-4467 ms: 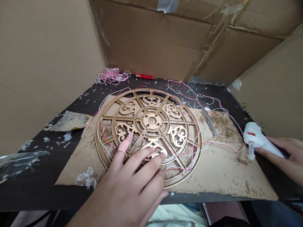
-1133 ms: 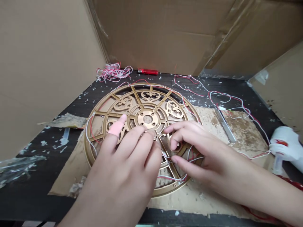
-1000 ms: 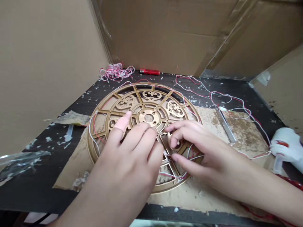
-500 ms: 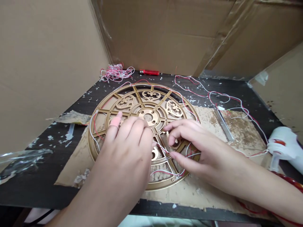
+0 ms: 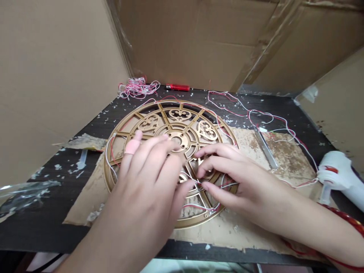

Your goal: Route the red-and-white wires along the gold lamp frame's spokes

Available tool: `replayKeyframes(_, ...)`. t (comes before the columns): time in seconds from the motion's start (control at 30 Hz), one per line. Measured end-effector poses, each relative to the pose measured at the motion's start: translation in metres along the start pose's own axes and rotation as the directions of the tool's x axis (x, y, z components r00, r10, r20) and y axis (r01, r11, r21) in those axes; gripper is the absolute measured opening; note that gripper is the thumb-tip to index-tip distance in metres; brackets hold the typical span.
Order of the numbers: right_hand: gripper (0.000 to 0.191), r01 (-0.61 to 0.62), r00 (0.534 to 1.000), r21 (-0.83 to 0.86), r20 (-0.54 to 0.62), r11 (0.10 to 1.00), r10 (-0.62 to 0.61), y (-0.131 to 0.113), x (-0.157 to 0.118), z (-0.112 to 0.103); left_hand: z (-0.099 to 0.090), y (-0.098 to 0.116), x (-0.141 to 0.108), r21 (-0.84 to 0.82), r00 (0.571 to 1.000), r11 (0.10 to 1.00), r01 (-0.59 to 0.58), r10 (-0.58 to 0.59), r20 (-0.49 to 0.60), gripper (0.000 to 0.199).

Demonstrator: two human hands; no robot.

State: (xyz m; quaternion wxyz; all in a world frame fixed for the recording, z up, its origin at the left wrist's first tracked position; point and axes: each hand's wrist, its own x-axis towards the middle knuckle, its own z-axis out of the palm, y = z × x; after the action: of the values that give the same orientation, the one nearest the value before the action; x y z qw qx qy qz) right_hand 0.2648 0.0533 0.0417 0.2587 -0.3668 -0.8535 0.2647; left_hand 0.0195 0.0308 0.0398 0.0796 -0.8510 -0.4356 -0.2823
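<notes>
I'm working with both bare hands over a round gold lattice frame [image 5: 196, 223], which is lying flat on a sheet of stained cardboard [image 5: 287, 163], with thin white and red wires [image 5: 227, 185] threaded around its spokes. My left hand [image 5: 142, 189] is spreading above the frame's centre, its fingers [image 5: 159, 151] open and holding nothing that I can make out, with a pink finger cot [image 5: 131, 148] on the index finger. My right hand [image 5: 236, 178] is reaching in from the right, its thumb and index finger curving close together among the wires near the lower spokes. I can't tell whether they are pinching a wire. Keeping the frame flat and the thin wires slack looks like the careful way to work, so nothing snags on the spokes.

Beneath the cardboard, a black table [image 5: 42, 231] is scattered with pale flecks. A white glue gun [image 5: 337, 174] is lying at the right, and a metal strip [image 5: 265, 148] is resting on the cardboard. Beyond the frame, a tangle of pink and white wire [image 5: 138, 88] and a red lighter [image 5: 178, 87] are lying by the back wall. Cardboard walls [image 5: 57, 76] are enclosing the table on three sides.
</notes>
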Motion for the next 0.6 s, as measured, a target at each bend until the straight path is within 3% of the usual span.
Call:
replayKeyframes(0.07, 0.020, 0.005, 1.000, 0.003, 0.009, 1.000, -0.005, 0.001, 0.001, 0.000, -0.007, 0.002, -0.009, -0.148, 0.997, 0.989, -0.019, 0.029, 0.067, 0.018)
replayKeyframes(0.1, 0.021, 0.002, 1.000, 0.002, 0.006, 1.000, -0.002, 0.002, 0.001, 0.000, -0.009, 0.003, -0.014, -0.180, 0.996, 0.982, -0.061, 0.071, 0.048, 0.020)
replayKeyframes(0.17, 0.021, -0.009, 1.000, -0.001, -0.001, 1.000, 0.009, 0.002, 0.003, 0.001, -0.010, 0.002, -0.026, -0.169, 0.993, 0.978, -0.119, 0.120, -0.005, 0.019)
replayKeyframes(0.3, 0.020, -0.008, 1.000, 0.003, 0.000, 1.000, 0.008, 0.000, 0.004, 0.001, -0.005, -0.001, -0.039, -0.135, 0.991, 0.982, -0.135, 0.136, -0.002, 0.019)
replayKeyframes(0.43, 0.018, -0.005, 1.000, -0.016, -0.005, 1.000, 0.005, -0.003, 0.002, 0.000, -0.003, 0.000, -0.037, -0.119, 0.992, 0.985, -0.124, 0.125, 0.003, 0.027)
replayKeyframes(0.6, 0.018, 0.013, 1.000, -0.044, 0.001, 0.999, -0.013, -0.003, 0.003, -0.001, -0.005, 0.003, -0.031, -0.053, 0.989, 0.988, -0.147, 0.145, -0.035, 0.021)
